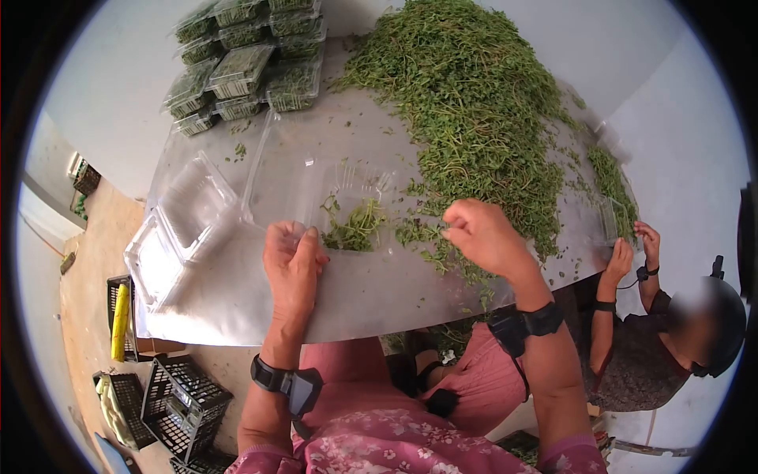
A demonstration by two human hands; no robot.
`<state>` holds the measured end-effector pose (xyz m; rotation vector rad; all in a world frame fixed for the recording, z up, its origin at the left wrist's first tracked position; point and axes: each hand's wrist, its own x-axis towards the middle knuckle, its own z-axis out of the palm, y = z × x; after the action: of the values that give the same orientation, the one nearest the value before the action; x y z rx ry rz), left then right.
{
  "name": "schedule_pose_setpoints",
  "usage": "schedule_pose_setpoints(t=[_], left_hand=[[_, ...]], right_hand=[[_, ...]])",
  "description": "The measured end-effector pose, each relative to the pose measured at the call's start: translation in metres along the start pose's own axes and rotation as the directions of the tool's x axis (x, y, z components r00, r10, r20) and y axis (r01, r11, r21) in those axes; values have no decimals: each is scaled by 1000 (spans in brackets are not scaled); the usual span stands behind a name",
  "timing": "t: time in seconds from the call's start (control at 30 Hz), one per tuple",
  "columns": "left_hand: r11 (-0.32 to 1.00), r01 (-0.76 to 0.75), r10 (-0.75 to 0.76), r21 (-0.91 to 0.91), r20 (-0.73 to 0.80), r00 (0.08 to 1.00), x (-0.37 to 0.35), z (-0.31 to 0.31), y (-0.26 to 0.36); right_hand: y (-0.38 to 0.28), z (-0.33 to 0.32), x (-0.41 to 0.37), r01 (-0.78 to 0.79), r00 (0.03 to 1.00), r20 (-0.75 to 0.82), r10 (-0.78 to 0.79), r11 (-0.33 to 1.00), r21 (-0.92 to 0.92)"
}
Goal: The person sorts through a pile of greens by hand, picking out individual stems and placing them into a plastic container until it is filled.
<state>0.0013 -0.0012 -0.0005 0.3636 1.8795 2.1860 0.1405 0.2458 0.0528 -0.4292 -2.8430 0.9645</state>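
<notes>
My left hand (292,265) pinches the near left edge of an open clear plastic clamshell box (359,186) on the metal table. Some loose green sprigs (359,227) lie in the near part of that box. To the box's right, my right hand (483,237) is closed, its fingers curled over the near edge of a big heap of leafy green stems (474,103). Whether it has any stems in it is hidden. Left of my left hand are empty open clamshell boxes (193,209), nested together.
Filled, closed clamshells (241,71) stand stacked at the back left of the metal table (347,304). A co-worker (647,347) at the right handles another box of greens (612,186). Black crates (181,407) and a yellow roll (120,322) are on the floor at left.
</notes>
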Motion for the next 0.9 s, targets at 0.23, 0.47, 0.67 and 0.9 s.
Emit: schedule_pose_setpoints(t=[0.23, 0.47, 0.67, 0.9], left_hand=[[1000, -23, 23, 3, -7, 1000, 1, 0, -1], [1000, 7, -7, -11, -9, 1000, -1, 1, 3], [1000, -6, 5, -5, -13, 1000, -1, 3, 3], [994, -92, 86, 53, 106, 991, -7, 3, 5]], right_hand=[[-22, 39, 10, 105, 992, 78, -94, 984, -145], [3, 6, -2, 141, 966, 239, -101, 977, -157], [-34, 8, 10, 216, 967, -141, -210, 976, 27], [-58, 52, 29, 349, 918, -83, -389, 888, -300]])
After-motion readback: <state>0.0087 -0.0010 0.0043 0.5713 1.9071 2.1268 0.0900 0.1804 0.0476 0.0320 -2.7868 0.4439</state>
